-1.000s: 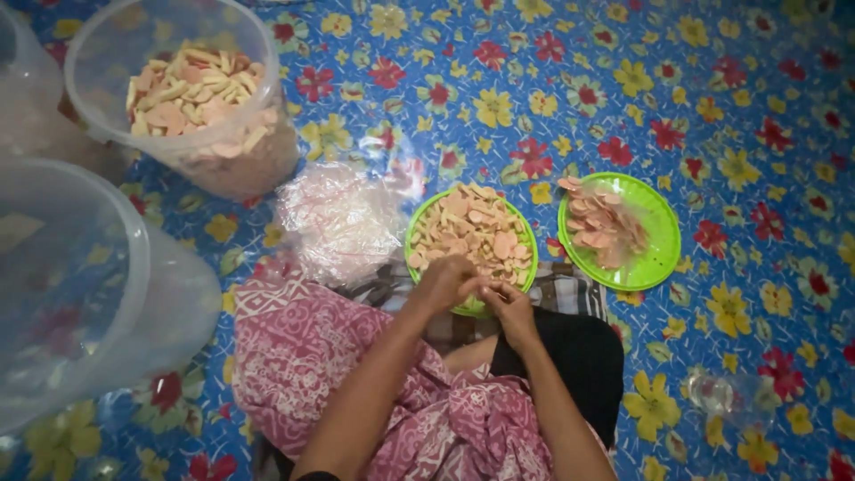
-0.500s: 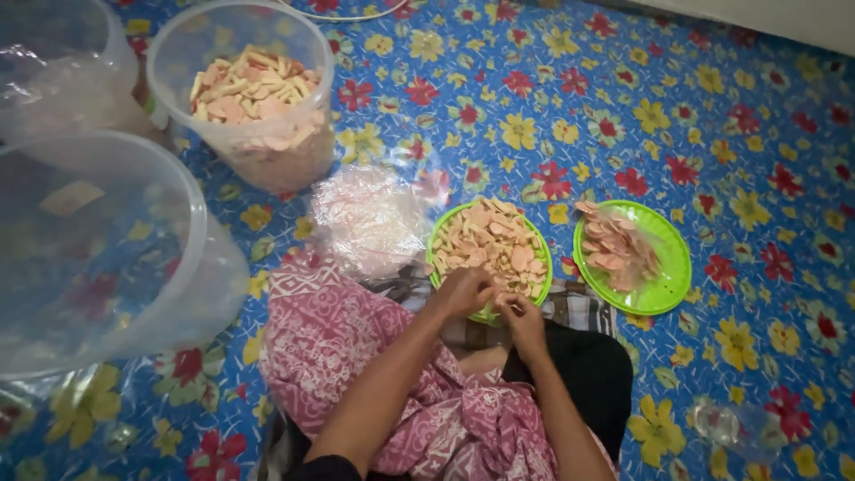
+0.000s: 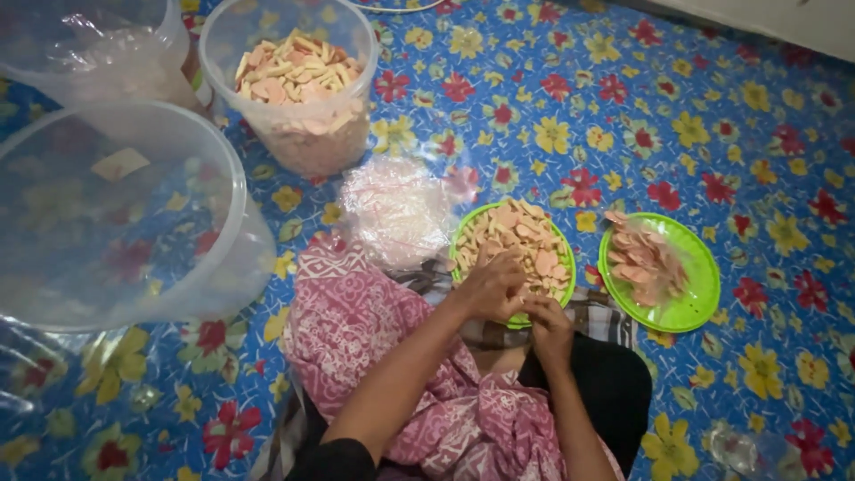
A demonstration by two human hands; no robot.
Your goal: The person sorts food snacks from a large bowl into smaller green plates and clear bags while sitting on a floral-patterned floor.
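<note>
My left hand [image 3: 492, 287] and my right hand [image 3: 549, 326] meet at the near rim of a green plate [image 3: 561, 242] piled with pale, flat cracker pieces [image 3: 514, 236]. Their fingers are pinched together over the pieces; a small piece seems held between them, though I cannot see it clearly. A second green plate [image 3: 690, 307] to the right carries pinkish slices [image 3: 641, 261]. A crumpled clear plastic bag [image 3: 396, 207] lies just left of the first plate.
A clear tub [image 3: 298, 76] full of crackers stands at the back. A large see-through tub [image 3: 116, 209] fills the left, another plastic container [image 3: 85, 44] behind it. Pink patterned cloth [image 3: 365, 325] covers my lap. The floor is a blue flowered mat [image 3: 623, 89].
The view has shifted, so plates and tubs sit lower and further right in frame. Both hands stay together at the plate's near rim, fingers working slightly.
</note>
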